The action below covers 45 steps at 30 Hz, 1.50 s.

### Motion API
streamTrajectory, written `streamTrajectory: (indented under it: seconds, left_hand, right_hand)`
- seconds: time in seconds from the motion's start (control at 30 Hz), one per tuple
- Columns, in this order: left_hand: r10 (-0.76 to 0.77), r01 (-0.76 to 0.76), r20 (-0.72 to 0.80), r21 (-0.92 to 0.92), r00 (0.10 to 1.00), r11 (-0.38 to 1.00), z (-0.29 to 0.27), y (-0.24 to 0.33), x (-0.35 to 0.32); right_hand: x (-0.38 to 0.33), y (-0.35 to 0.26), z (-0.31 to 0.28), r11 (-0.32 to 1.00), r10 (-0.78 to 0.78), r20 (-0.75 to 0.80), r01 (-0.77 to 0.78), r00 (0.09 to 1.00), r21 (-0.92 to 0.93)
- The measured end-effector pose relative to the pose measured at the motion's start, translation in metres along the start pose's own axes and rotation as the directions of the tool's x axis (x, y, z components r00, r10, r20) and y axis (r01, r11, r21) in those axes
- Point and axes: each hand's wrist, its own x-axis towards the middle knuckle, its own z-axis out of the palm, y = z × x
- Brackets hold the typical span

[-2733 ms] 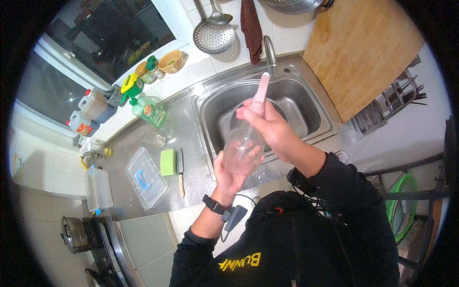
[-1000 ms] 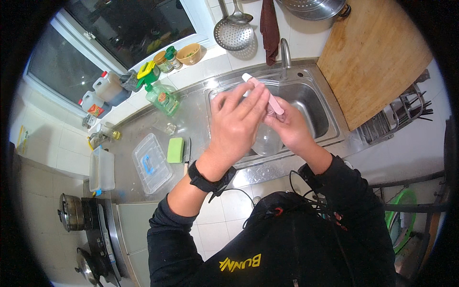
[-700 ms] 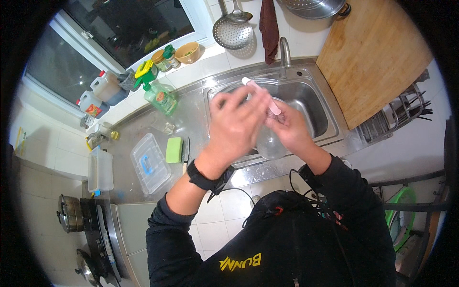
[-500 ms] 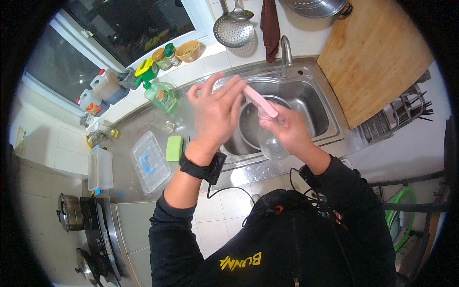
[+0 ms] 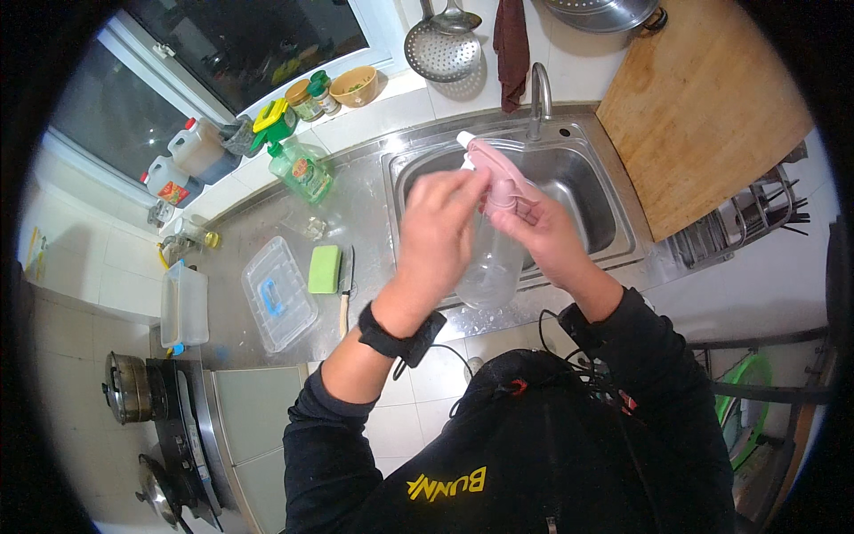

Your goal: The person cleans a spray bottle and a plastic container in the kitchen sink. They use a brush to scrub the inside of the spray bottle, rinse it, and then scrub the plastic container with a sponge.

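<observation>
I hold a spray bottle with a clear body (image 5: 491, 271) and a pink spray head (image 5: 500, 169) over the sink's near edge. It stands roughly upright, its white nozzle (image 5: 465, 139) pointing to the far left. My right hand (image 5: 543, 233) is closed around the neck just under the head. At the head's left side, my left hand (image 5: 434, 233) is slightly blurred, its fingers bent and pressed against the pink part. The left fingertips are partly hidden. Behind the bottle lies the steel sink (image 5: 614, 191), partly covered by my hands.
Left on the steel counter are a green sponge (image 5: 325, 269), a knife (image 5: 346, 289), a clear plastic lid (image 5: 277, 303), a clear container (image 5: 185, 307) and a green soap bottle (image 5: 304, 173). The faucet (image 5: 539, 98) rises behind the sink. A wooden board (image 5: 703, 116) leans at right.
My left hand has moved right and nearer, from spread fingers to bent fingers at the spray head. The bottle has turned, its nozzle now showing. The knife beside the sponge has come into view.
</observation>
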Motion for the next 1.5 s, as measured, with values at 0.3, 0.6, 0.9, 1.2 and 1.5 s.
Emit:
streamTrajectory:
  seconds: [0.3,0.6,0.9,1.2,1.5]
  left_hand:
    - [-0.052,0.051,-0.012,-0.087,0.999,0.995,0.012,0.007,0.0]
    - [-0.097,0.102,0.036,-0.189,0.995,0.977,0.018,0.015,0.005]
    - [-0.155,0.17,0.078,-0.254,0.985,0.952,0.019,0.014,0.003]
    - [-0.165,0.185,0.093,-0.285,0.982,0.941,0.02,0.013,0.002]
    - [-0.36,0.398,0.183,-0.273,0.915,0.876,0.019,0.008,-0.023]
  right_hand:
    - [0.004,-0.008,-0.005,0.994,0.061,-0.004,-0.061,0.998,0.086]
    - [0.003,-0.012,-0.007,0.993,0.04,-0.017,-0.038,0.999,0.111]
    - [0.001,-0.007,-0.008,0.995,0.036,-0.015,-0.035,0.999,0.099]
    - [0.001,-0.003,-0.009,0.991,0.069,-0.029,-0.065,0.997,0.119]
    - [0.01,-0.002,-0.014,0.963,0.164,-0.14,-0.127,0.976,0.239]
